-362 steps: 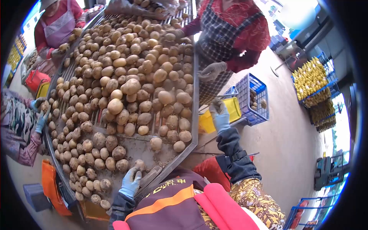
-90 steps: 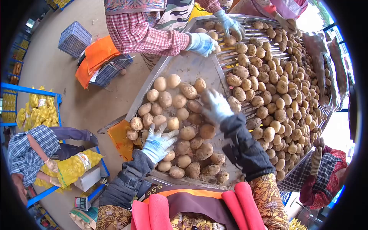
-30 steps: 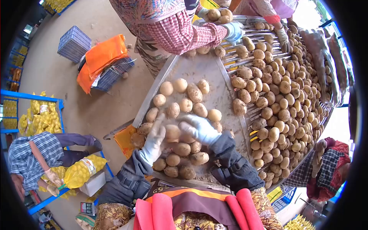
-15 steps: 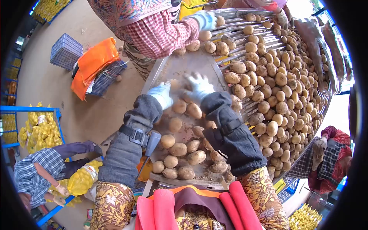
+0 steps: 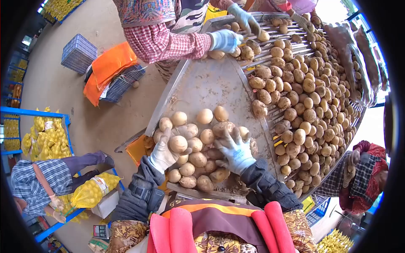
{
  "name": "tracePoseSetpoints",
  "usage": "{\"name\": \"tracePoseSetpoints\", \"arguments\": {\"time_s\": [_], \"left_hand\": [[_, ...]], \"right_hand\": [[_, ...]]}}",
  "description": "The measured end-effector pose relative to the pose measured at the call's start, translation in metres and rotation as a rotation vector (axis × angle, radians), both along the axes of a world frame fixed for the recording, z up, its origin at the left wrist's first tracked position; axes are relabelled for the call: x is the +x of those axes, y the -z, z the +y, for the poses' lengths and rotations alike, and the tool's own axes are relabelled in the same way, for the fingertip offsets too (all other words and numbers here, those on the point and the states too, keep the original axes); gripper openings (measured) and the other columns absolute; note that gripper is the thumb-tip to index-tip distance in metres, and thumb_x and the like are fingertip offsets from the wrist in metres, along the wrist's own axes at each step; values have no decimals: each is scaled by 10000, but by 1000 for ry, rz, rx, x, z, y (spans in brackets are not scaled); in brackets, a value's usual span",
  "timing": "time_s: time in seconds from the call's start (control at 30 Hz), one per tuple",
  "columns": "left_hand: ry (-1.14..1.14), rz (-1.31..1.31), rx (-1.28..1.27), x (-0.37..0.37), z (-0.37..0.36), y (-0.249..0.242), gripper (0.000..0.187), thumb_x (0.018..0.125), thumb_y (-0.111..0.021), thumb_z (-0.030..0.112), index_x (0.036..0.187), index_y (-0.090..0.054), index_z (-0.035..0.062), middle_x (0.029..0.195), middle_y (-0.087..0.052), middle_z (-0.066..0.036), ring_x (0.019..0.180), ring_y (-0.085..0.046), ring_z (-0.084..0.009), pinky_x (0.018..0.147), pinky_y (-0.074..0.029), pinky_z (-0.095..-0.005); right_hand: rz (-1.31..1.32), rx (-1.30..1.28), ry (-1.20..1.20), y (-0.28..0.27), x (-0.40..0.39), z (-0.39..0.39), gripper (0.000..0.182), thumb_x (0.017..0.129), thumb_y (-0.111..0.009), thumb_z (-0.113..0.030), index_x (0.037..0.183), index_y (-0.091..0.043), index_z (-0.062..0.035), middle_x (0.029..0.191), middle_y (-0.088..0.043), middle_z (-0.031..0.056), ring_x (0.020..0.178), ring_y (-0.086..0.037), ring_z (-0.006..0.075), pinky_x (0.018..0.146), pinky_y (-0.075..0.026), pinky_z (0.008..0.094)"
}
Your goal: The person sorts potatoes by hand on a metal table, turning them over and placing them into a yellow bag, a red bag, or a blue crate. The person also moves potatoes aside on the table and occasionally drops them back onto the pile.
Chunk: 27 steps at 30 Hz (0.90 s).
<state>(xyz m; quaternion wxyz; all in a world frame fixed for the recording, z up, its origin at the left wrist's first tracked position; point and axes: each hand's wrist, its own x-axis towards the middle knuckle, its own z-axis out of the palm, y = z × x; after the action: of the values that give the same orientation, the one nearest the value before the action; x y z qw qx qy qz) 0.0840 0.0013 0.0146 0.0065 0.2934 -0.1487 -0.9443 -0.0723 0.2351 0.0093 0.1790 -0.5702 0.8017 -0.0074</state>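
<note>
Both hands wear pale, dirt-stained gloves over the near end of a metal tray point(image 5: 211, 84). My left hand point(image 5: 163, 149) is at the left side of a cluster of potatoes point(image 5: 197, 159), its fingers spread and touching a round potato point(image 5: 178, 144). At the cluster's right, my right hand point(image 5: 235, 152) rests with fingers apart over potatoes, its fingertips by a large brownish one point(image 5: 223, 128). Neither hand is closed around a potato. Two paler potatoes point(image 5: 205, 116) lie loose at the cluster's far edge.
A slatted rack point(image 5: 274, 114) heaped with potatoes point(image 5: 312, 114) stands right. Across the tray, a co-worker's gloved hands point(image 5: 226, 41) reach over the rack. Another person point(image 5: 365, 173) is at the right. Crates point(image 5: 79, 54) and a person with yellow bags point(image 5: 95, 192) are at the left.
My hands have moved from the tray's middle toward me and apart, and the potatoes there now lie bunched at the near end. The co-worker's second hand has come into view over the rack.
</note>
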Motion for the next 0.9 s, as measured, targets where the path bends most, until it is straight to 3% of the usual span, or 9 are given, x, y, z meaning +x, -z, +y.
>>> {"name": "tracePoseSetpoints", "arguments": {"time_s": [0.1, 0.17, 0.2, 0.33, 0.47, 0.63, 0.77, 0.87, 0.9], "left_hand": [[-125, 192, 284, 7, 25, -20, 518, 963, -496, 425, 1279, -498, 14, 1250, -560, -214, 1165, -554, -369, 917, -538, -486], [-133, 181, 194, 12, 44, -19, 500, 974, -489, 387, 1301, -479, 8, 1276, -537, -227, 1184, -537, -386, 933, -530, -490], [-145, 159, 107, 15, 53, -17, 485, 984, -482, 349, 1323, -459, 2, 1302, -513, -239, 1202, -520, -403, 950, -522, -494], [-55, 237, 312, 23, 77, -9, 484, 1001, -457, 326, 1357, -416, 2, 1340, -466, -266, 1218, -510, -401, 1014, -483, -478], [79, 212, 204, 20, 114, -19, 512, 988, -456, 417, 1331, -455, 36, 1317, -518, -203, 1190, -554, -317, 989, -499, -444], [199, 112, 55, 19, 161, -29, 582, 966, -430, 527, 1270, -519, 38, 1196, -618, -141, 1047, -642, -247, 928, -533, -382], [332, 79, -11, 22, 173, -7, 644, 959, -382, 583, 1269, -523, 37, 1169, -633, -119, 1018, -654, -234, 859, -568, -382], [393, -48, -164, 11, 197, -40, 718, 910, -386, 671, 1254, -543, 60, 1134, -651, -112, 946, -669, -242, 800, -570, -380], [412, -138, -280, 4, 210, -51, 748, 888, -387, 706, 1239, -556, 67, 1114, -659, -116, 912, -674, -244, 778, -567, -375]], "right_hand": [[-4, -24, -29, 9, 23, 27, 636, 816, -628, -493, 1379, -465, -247, 1499, -283, 128, 1367, -258, 431, 989, -172, 774], [-151, -57, -2, 4, 25, 41, 595, 844, -619, -437, 1358, -475, -175, 1430, -388, 138, 1351, -328, 354, 1030, -189, 721], [-242, -225, 118, -8, 27, 40, 570, 828, -681, -330, 1320, -496, -111, 1315, -503, 140, 1258, -457, 315, 1044, -319, 587], [-452, -671, 298, -34, 39, 40, 540, 757, -773, -159, 1246, -561, -79, 1213, -565, 152, 1104, -567, 332, 938, -478, 381], [-521, -758, 335, -56, 56, 40, 540, 767, -767, -175, 1256, -561, -83, 1213, -563, 144, 1125, -552, 315, 954, -464, 397], [-744, -907, 324, -37, 64, 61, 209, 796, -731, -94, 985, -668, -32, 1074, -631, 102, 1023, -587, 237, 873, -489, 342], [-1311, -841, 1148, -42, 56, 93, 156, 907, -648, -155, 1000, -669, -31, 908, -673, 13, 851, -611, 110, 806, -500, 281], [-1248, -825, 815, -26, 63, 126, 231, 874, -680, -174, 1067, -646, -49, 968, -647, 59, 956, -613, 179, 879, -484, 332], [-761, -991, 504, -37, 68, 127, 187, 890, -663, -133, 1066, -650, -70, 1009, -635, 37, 857, -613, 119, 827, -497, 270]]}}
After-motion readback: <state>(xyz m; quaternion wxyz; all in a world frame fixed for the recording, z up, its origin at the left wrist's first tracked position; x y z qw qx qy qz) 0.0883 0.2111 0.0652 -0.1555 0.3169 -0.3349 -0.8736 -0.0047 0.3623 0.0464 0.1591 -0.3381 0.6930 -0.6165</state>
